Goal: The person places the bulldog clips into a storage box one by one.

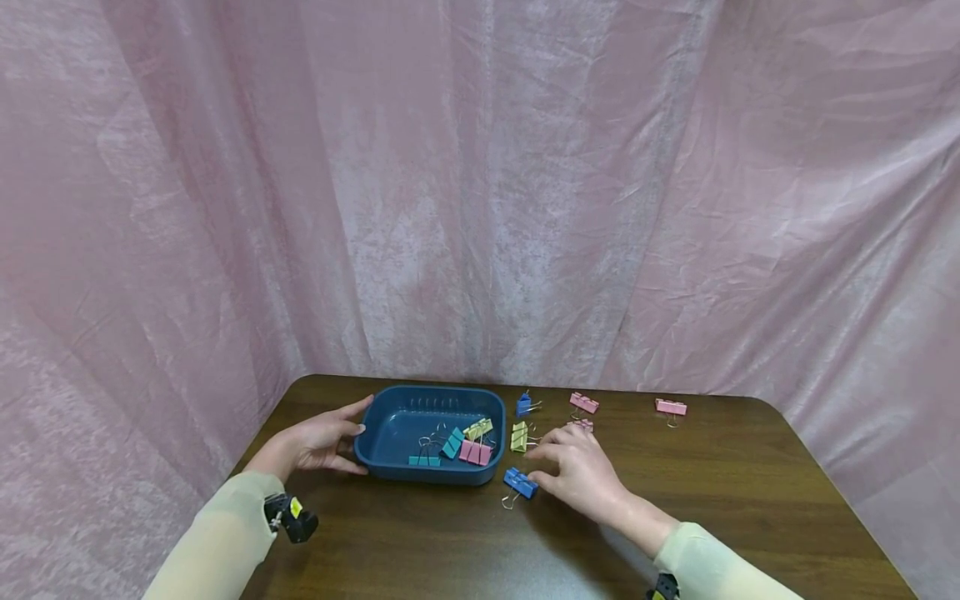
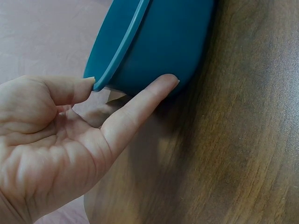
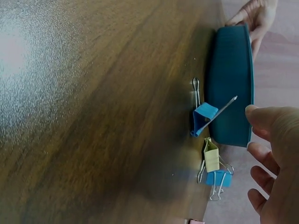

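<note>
While my left hand (image 1: 318, 444) steadies the left end of the blue tray (image 1: 390, 415) with thumb and fingers resting loosely against its wall, my right hand (image 1: 577, 471) hovers with relaxed, spread fingers, holding nothing. It is just right of the blue binder clip (image 1: 520, 482) lying on the table (image 1: 750, 500) near the tray's right corner. I judge this the reach for that clip: next I need to pinch it and lift it left over the rim.

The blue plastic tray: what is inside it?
Inside the blue plastic tray lie several binder clips: teal, teal, yellow, pink. Its near wall may hide more.
</note>
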`<state>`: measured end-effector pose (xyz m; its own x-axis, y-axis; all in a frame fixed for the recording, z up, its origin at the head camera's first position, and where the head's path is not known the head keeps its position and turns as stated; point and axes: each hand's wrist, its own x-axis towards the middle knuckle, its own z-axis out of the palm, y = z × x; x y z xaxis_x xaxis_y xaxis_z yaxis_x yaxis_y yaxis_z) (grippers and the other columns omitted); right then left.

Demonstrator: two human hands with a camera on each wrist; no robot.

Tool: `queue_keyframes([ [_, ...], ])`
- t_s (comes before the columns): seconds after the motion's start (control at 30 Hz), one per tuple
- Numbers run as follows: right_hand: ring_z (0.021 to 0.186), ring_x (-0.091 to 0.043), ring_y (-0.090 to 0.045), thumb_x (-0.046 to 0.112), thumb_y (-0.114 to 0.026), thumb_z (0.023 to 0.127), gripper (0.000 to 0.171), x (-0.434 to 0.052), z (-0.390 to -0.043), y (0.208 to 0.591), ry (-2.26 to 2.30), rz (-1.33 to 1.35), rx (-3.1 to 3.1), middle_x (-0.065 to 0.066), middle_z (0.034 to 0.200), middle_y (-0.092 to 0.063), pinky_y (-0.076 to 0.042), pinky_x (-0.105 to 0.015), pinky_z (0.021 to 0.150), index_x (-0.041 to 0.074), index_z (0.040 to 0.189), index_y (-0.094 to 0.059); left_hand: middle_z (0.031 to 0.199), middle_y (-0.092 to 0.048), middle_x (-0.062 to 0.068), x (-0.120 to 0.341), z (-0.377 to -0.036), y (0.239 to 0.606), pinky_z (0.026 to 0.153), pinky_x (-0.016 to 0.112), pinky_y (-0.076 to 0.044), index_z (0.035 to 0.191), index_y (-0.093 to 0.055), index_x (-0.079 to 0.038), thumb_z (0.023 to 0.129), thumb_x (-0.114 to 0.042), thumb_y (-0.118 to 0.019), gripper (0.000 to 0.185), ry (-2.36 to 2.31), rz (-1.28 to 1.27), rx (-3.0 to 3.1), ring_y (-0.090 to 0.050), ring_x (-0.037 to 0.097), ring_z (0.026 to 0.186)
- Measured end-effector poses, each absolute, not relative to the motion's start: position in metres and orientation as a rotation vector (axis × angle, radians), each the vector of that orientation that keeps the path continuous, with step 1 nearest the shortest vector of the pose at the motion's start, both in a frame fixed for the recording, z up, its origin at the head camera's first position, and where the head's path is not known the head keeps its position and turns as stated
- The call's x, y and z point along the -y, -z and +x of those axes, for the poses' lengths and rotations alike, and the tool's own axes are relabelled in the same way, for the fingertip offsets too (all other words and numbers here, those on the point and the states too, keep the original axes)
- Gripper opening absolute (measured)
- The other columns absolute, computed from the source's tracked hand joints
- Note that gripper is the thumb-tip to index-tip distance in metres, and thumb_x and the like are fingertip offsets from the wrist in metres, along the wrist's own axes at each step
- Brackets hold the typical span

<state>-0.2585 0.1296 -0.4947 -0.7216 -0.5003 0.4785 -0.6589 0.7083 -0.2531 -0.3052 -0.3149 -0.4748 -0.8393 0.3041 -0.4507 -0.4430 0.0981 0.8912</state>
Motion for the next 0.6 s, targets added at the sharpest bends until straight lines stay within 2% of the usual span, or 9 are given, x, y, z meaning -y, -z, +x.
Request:
queue_keyframes([
  [0.23,0.099,-0.015,-0.056,0.031,-0.09,0.076,0.027,-0.123,-0.255,0.5,-0.548,0.909,2.548,0.011,0.097,-0.067,-0.046,-0.041,0.086,0.024,0.1,-0.082,0.157,-0.02,0.038,0.315,-0.306,0.474,0.088,0.066,-0.053,0.166,-0.007,-0.025,0.111,-0.006,-0.034,0.065,-1.794,-0.139,-1.84,-0.044,0.057,0.133],
  [0.6,0.096,-0.016,-0.058,0.032,-0.09,0.075,0.018,-0.114,-0.252,0.505,-0.519,0.937,2.525,0.009,0.095,-0.069,-0.047,-0.041,0.083,0.024,0.09,-0.082,0.157,-0.02,0.038,0.314,-0.305,0.474,0.088,0.066,-0.053,0.166,-0.007,-0.025,0.111,-0.006,-0.033,0.064,-1.788,-0.141,-1.842,-0.047,0.055,0.131],
])
